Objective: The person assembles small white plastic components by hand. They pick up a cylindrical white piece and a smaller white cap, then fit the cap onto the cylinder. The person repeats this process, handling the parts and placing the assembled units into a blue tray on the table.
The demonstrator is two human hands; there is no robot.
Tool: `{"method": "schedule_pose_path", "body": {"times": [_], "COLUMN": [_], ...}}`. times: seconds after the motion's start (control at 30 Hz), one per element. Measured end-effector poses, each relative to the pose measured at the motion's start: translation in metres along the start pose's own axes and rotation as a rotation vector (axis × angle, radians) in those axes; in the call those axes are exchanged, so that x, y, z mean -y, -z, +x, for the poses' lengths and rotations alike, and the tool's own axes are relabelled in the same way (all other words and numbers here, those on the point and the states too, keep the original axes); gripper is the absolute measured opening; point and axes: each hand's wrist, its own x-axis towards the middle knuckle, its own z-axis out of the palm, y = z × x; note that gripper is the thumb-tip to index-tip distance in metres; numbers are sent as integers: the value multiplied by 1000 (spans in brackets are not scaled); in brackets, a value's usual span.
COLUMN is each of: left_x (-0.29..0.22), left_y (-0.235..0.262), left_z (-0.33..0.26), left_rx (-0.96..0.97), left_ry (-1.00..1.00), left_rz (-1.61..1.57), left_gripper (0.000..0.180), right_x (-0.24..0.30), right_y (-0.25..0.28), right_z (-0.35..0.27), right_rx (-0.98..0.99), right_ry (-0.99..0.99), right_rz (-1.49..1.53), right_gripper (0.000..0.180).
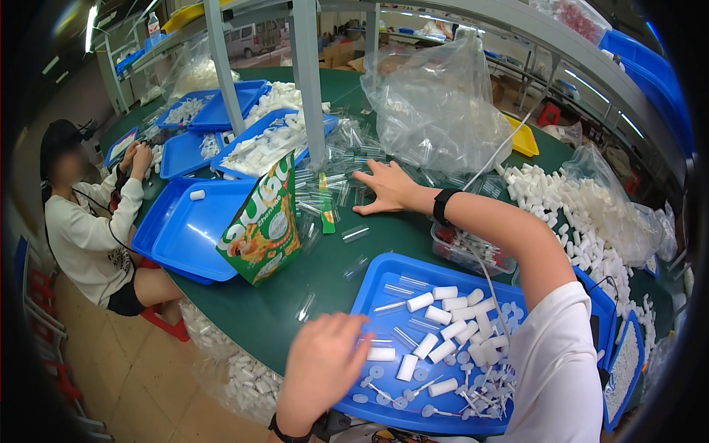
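Observation:
My right hand [388,188] reaches across the green table with its fingers spread, at the edge of a loose pile of clear plastic tubes [343,173]. Nothing shows in its grasp. My left hand [321,362] is at the left edge of a blue tray [369,295]; it is blurred, and its curled fingertips are partly hidden. White cylinders [438,315], several clear tubes [405,338] and small white stemmed discs [473,391] lie in this tray. A few single tubes [355,234] are scattered on the table between my hands.
A green snack bag [266,229] stands beside empty-looking stacked blue trays [196,236]. Grey posts [306,88] rise from the table. A large clear bag [436,111] lies behind my right hand; white cylinders [539,192] heap at right. Another person [96,221] works at left.

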Motion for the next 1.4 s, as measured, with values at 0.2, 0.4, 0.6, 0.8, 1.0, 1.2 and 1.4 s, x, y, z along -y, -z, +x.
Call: {"method": "schedule_pose_path", "body": {"times": [0.2, 0.4, 0.6, 0.8, 1.0, 1.2, 1.4], "left_x": [27, 37, 51, 38, 4, 1, -1], "left_y": [11, 10, -2, 3, 7, -11, -8], "left_z": [-11, -13, -13, -10, -2, -4, -3], "left_rx": [-220, -46, -30, -81, 73, 196, 184], "left_ry": [446, 518, 456, 428, 72, -61, -34], "left_rz": [311, 170, 176, 94, -120, -24, -110], "left_gripper": [33, 32, 23, 21, 24, 27, 26], "right_x": [0, -19, -22, -23, -27, 4, 64], "right_y": [12, 9, 1, 5, 9, 86, 144], "right_z": [-1, 2, 1, 6, 3, -3, -42], "right_rx": [94, 238, 281, 253, 253, 513, 1013], "right_ry": [-70, -12, -5, -78, -124, -188, 110], "right_rz": [159, 417, 513, 631, 669, 781, 802], "right_gripper": [78, 68, 54, 40, 29, 31, 31]}}
